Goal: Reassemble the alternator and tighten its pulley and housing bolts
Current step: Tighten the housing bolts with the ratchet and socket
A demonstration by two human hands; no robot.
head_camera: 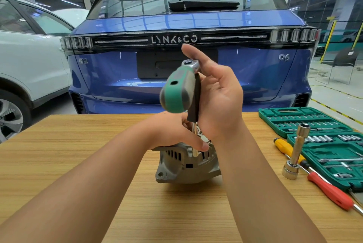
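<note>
Alternator [186, 164] is sitting on the table [78, 164] at about 6 o'clock of centre, just in front of both wrists. Left hand [172, 132] is pressing down on the housing top, fingers curled over it. Right hand [218, 95] is steadying the ratchet [176, 89], whose extension [194, 144] is running down into a housing bolt recess; the grip is loose, with palm and thumb against the tool and fingers nearly straight. Risk: with so light a hold, the socket may be riding off the bolt head and rounding it. A tilted extension would cause this. The housing may also be rotating under torque, since only the left hand is restraining it. Socket set [314, 123] is lying at 3 o'clock.
</note>
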